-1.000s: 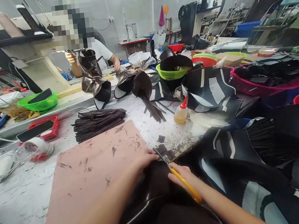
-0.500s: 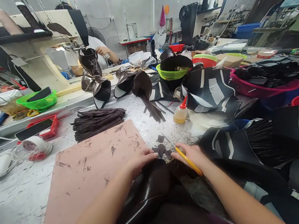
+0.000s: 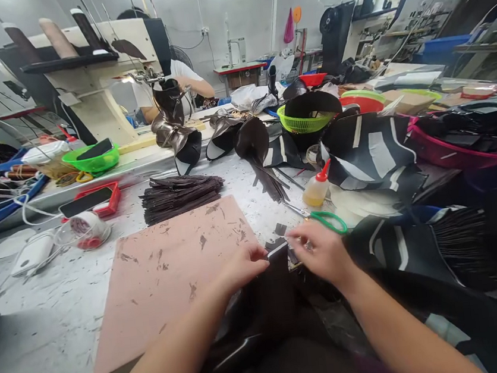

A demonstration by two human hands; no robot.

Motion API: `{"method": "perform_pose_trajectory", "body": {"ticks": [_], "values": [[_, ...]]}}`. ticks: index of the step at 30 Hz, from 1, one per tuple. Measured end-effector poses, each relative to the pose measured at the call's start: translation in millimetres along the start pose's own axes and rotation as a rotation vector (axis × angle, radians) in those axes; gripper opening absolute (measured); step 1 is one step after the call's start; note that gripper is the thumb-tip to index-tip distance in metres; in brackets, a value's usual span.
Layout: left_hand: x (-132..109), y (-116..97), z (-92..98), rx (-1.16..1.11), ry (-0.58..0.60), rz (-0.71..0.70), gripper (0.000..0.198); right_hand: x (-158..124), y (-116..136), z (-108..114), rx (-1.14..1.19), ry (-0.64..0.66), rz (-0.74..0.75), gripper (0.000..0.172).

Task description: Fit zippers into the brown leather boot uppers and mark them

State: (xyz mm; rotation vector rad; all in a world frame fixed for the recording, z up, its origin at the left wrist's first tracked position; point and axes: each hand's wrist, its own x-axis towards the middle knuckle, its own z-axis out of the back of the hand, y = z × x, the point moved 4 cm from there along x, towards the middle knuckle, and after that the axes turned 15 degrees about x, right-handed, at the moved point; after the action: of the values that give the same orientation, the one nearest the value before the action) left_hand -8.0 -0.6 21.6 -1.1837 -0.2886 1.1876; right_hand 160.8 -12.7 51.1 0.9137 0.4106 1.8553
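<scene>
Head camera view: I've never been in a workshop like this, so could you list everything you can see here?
dark leather piece: one, dark brown, near edge, top edge pinched by both hands
mat: one, pink, scuffed, left of it
scissors: one pair, green handles, beyond the right hand
squeeze bottle: one, yellowish, red nozzle, past the scissors
strips: one pile, dark brown, behind the mat
baskets: two, green, left and back centre
tray: one, red, left, holding a phone
sewing machine: one, cream, back left
person: one, white shirt, behind it
left hand: one, bare, pinching the piece
right hand: one, bare, pinching the piece
</scene>
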Motion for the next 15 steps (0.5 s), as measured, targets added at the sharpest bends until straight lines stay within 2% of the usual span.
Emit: {"method": "perform_pose_trajectory", "body": {"ticks": [2,3,10,13,15], "values": [[-4,-5,-0.4,0.088,-0.055,-0.022,0.011,-6,26,-6,0.193,0.02,0.188,0.015],[-7,-8,-0.4,0.133,-0.083,-0.038,0.01,-8,32,-9,0.226,0.034,0.21,0.015],[-32,-25,-4.6,0.415,-0.279,-0.113,0.012,-9,35,-20,0.186,0.164,0.007,0.013],[-37,-26,-6.3,0.482,-0.329,-0.099,0.012,-10,43,-24,0.088,0.225,0.05,0.017],[-40,-27,-5.6,0.502,-0.345,-0.089,0.011,-13,50,-26,-0.012,0.207,0.115,0.02]]}}
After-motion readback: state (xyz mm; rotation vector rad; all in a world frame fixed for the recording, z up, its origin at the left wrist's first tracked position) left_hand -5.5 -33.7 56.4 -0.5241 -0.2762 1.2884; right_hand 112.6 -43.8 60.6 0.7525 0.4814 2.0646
